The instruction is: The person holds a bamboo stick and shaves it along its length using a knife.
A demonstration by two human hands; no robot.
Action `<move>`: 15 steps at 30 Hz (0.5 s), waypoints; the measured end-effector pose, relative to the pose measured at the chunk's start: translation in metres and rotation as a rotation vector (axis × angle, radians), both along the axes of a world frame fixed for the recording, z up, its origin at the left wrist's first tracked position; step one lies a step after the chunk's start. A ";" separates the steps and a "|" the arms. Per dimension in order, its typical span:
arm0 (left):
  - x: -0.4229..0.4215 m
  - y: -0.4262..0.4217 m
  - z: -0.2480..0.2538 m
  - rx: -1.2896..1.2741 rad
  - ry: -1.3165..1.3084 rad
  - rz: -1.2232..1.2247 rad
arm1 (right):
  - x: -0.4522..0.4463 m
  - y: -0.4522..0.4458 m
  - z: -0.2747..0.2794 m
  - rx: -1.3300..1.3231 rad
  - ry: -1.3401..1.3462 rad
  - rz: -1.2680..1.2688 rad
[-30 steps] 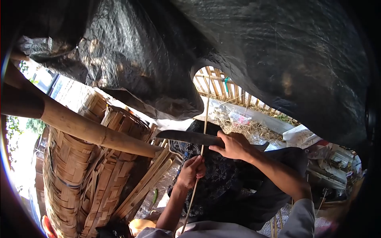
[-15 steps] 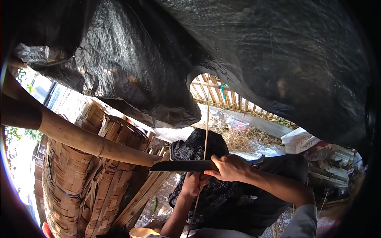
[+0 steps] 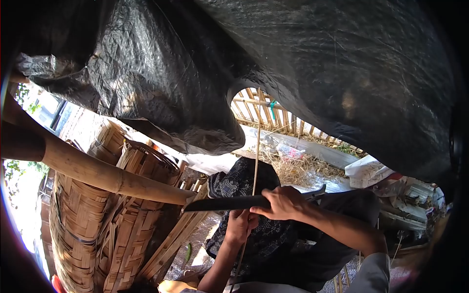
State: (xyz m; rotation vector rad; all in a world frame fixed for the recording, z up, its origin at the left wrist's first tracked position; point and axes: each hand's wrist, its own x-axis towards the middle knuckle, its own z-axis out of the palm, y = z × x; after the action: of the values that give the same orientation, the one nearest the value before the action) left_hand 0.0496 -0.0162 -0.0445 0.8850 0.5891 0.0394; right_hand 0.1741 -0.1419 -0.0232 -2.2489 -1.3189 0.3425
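Note:
My right hand [image 3: 285, 202] is closed on a large knife [image 3: 220, 204], its dark broad blade pointing left and lying across a thin bamboo strip [image 3: 256, 156]. The strip runs nearly upright from the fence opening down past my lap. Just below the blade, my left hand [image 3: 239, 226] is wrapped around the strip. My right thumb and fingers sit close to where blade and strip cross. Dark patterned cloth [image 3: 244, 178] covers my leg behind the hands.
Tall woven bamboo baskets [image 3: 80, 215] stand at left, beside a thick bamboo pole [image 3: 117, 179] and split bamboo slats [image 3: 171, 244]. A black plastic sheet [image 3: 342, 73] hangs low overhead. Beyond are dry straw [image 3: 312, 171] and a bamboo fence [image 3: 266, 110].
The view has shifted slightly. The knife's handle side and my right hand have risen a little, tilting the blade, while my left hand keeps its grip on the strip.

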 end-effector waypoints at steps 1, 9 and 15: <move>0.000 -0.001 0.000 0.012 -0.026 0.003 | -0.003 0.001 -0.006 0.042 -0.018 0.028; -0.004 -0.016 0.013 0.134 0.075 -0.057 | 0.016 0.003 -0.001 0.011 -0.126 -0.140; -0.003 -0.012 0.016 0.088 0.095 -0.050 | 0.028 0.001 0.010 -0.174 0.167 -0.081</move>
State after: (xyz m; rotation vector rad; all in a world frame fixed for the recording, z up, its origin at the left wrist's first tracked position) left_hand 0.0471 -0.0287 -0.0287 0.9904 0.6577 -0.0223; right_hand 0.2018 -0.1412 -0.0130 -2.3495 -1.1465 0.6226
